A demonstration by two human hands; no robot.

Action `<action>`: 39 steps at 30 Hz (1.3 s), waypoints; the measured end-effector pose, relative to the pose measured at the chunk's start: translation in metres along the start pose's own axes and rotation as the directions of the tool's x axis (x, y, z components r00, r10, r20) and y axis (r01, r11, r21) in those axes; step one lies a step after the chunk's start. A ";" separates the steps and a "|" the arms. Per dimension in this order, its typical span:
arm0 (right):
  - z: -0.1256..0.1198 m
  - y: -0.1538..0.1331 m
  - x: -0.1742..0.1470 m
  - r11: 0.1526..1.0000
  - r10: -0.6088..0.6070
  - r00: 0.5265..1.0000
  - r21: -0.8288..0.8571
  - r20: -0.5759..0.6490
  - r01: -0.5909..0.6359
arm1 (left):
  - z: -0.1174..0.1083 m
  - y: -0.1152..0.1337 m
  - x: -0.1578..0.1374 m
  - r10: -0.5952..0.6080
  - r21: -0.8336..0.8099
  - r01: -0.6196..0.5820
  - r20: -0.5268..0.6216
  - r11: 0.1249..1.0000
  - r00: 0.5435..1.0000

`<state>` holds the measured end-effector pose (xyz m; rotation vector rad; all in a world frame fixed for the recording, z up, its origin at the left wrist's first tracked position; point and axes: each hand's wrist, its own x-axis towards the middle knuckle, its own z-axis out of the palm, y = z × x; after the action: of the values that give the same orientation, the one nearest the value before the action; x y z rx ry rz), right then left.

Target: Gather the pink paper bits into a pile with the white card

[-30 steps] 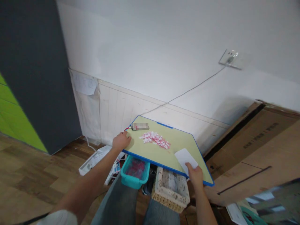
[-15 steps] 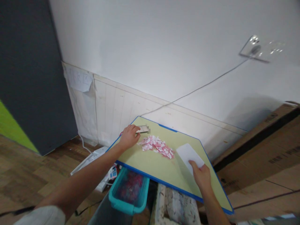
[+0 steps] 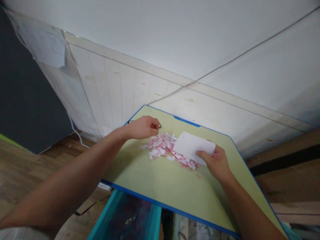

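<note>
My right hand [image 3: 218, 163] grips a white flat card [image 3: 191, 146] with rounded corners and a small hole near one corner, thumb on top. The card is tilted over the right part of a pile of small pink and white paper-like pieces [image 3: 160, 146]. My left hand [image 3: 147, 127] is closed, fingers curled, just above the pile's far left edge. What it holds, if anything, is hidden. A thin black loop [image 3: 160, 125] shows beside its fingers. All this is over a pale yellow board [image 3: 155, 176] with a blue rim.
Below the board's near edge stands a teal bin [image 3: 156, 223] with reddish contents. Cardboard boxes [image 3: 287, 180] are at the right. A cable [image 3: 225, 65] runs along the white wall behind the board. A dark panel [image 3: 30, 106] stands at the left.
The white card has moved left with my right hand, over the pile. My left hand has curled; the flat rectangular object at its fingers no longer shows. The view has moved closer to the board.
</note>
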<state>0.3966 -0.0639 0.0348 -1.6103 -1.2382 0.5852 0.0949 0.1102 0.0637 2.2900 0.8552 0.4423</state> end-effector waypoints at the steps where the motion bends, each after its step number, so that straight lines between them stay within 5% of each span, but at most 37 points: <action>1: -0.005 0.000 0.002 1.000 0.012 0.999 0.002 -0.043 -0.012 | -0.003 0.003 -0.004 -0.046 -0.028 0.052 0.200 0.998 0.979; 3: -0.012 0.001 0.007 0.999 0.033 0.992 0.020 -0.120 -0.030 | -0.008 0.010 -0.012 -0.104 -0.063 0.170 0.572 0.983 0.814; 5: -0.016 0.001 0.011 0.998 0.047 0.985 0.039 -0.166 -0.041 | -0.008 0.016 -0.016 -0.087 -0.082 0.225 0.756 0.971 0.649; 8: -0.017 0.002 0.013 0.999 0.049 0.985 0.027 -0.167 -0.045 | -0.003 0.021 -0.017 -0.029 -0.108 0.235 0.858 0.966 0.513; 11: -0.019 0.003 0.014 0.999 0.046 0.994 0.002 -0.103 -0.046 | 0.005 0.019 -0.013 0.006 -0.121 0.244 0.906 0.962 0.424; 21: -0.039 0.008 0.019 0.993 0.102 0.993 -0.060 0.056 -0.098 | 0.012 0.008 -0.008 0.044 -0.160 0.248 0.908 0.955 0.417; 32: -0.077 0.042 0.049 0.954 0.082 0.980 -0.270 -0.179 -0.129 | 0.011 0.005 -0.005 0.024 -0.147 0.278 0.915 0.949 0.402; 39: -0.075 0.050 0.053 0.978 0.190 0.980 -0.079 -0.059 -0.194 | 0.009 0.004 -0.005 0.004 -0.150 0.302 0.900 0.941 0.435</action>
<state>0.4997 -0.0457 0.0298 -1.8187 -1.0898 0.6143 0.0975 0.1008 0.0594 1.7280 0.3647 -0.6951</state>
